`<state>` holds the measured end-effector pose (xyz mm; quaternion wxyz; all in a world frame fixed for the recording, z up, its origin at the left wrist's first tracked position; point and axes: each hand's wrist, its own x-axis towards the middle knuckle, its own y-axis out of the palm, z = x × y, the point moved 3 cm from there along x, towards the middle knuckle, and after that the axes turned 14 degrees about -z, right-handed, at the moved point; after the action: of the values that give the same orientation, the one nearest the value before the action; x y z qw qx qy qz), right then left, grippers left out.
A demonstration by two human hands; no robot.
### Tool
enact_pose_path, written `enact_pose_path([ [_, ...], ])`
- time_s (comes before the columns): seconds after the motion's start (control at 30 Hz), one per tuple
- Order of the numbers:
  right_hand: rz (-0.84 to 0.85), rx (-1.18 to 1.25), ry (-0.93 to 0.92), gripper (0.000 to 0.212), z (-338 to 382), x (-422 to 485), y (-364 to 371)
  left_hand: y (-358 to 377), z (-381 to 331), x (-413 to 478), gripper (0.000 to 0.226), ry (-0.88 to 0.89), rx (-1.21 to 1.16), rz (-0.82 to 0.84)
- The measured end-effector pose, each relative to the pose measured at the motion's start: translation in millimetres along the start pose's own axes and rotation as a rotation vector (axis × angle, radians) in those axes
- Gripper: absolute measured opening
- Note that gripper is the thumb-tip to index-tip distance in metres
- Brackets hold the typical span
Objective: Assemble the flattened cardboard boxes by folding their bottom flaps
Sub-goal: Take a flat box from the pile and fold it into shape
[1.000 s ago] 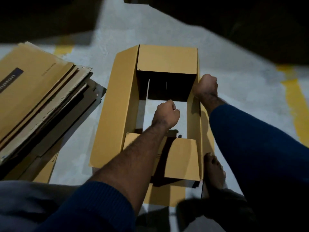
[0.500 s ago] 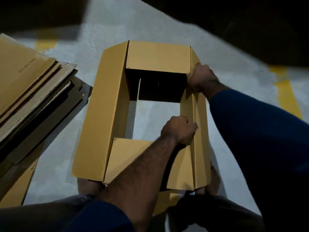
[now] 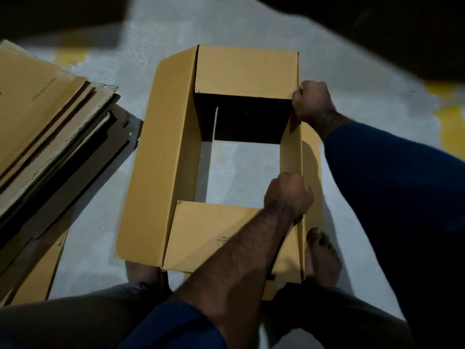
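Along right box edge (image 3: 292,157), both hands (image 3: 289,195) (image 3: 312,102)

The pile of flat boxes (image 3: 50,117) runs off the left edge. The print on the near flap (image 3: 201,235) is too tiny to read, and the left arm (image 3: 239,260) covers part. The fingertips of the left hand (image 3: 289,195) and right hand (image 3: 312,102) curl out of sight at the right flap (image 3: 292,152). 1 foot (image 3: 141,272) is mostly under the box (image 3: 161,159).

Box (image 3: 161,157): matt tan corrugated cardboard, smooth-faced.
Stack (image 3: 50,117): same cardboard, rough fluted edges.
Floor (image 3: 100,210): grey, grainy concrete.
Sleeve (image 3: 392,187): blue cloth.
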<state>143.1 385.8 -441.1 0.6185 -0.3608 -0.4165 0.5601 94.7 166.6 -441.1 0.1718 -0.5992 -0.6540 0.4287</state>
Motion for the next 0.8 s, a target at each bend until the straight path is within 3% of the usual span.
enact_pose_path([
  [0.1, -0.025, -0.056, 0.045, 0.041, 2.5, -14.6, -8.4, -6.7, 8.4, 3.3, 0.047, 0.067, 0.014, 0.127],
  [0.2, -0.151, -0.172, -0.030, 0.043, 17.9, -41.7, -28.6, -30.6, 27.9, 1.4, 0.075, 0.127, 0.184, 0.289],
  [0.3, -0.179, -0.159, -0.086, 0.044, 38.0, -81.6, -45.8, -65.9, 60.0, -5.1, 0.080, 0.111, 0.361, 0.353],
  [0.37, -0.031, -0.032, -0.132, 0.051, 55.2, -114.3, -50.9, -87.2, 83.8, -15.2, 0.071, 0.080, 0.413, 0.333],
  [0.43, 0.291, 0.084, -0.113, 0.061, 72.5, -154.7, -52.1, -102.9, 102.0, -31.2, 0.060, 0.068, 0.450, 0.309],
  [0.5, 0.616, 0.052, -0.085, 0.072, 83.5, -201.5, -51.3, -115.9, 110.5, -51.6, 0.049, 0.095, 0.469, 0.260],
  [0.53, 0.700, 0.006, -0.065, 0.079, 84.4, -221.7, -51.1, -124.6, 109.1, -61.1, 0.042, 0.126, 0.470, 0.207],
  [0.67, 0.733, -0.073, 0.013, 0.097, 87.3, -257.7, -80.6, -165.2, 88.2, -91.1, 0.038, 0.171, 0.422, 0.032],
  [0.73, 0.759, 0.054, 0.196, 0.099, 87.1, -256.0, -109.2, -186.3, 77.9, -105.8, 0.046, 0.145, 0.398, -0.016],
  [0.8, 0.978, 0.136, 0.347, 0.094, 84.9, -257.9, -138.6, -204.8, 73.6, -120.0, 0.057, 0.002, 0.286, 0.011],
])
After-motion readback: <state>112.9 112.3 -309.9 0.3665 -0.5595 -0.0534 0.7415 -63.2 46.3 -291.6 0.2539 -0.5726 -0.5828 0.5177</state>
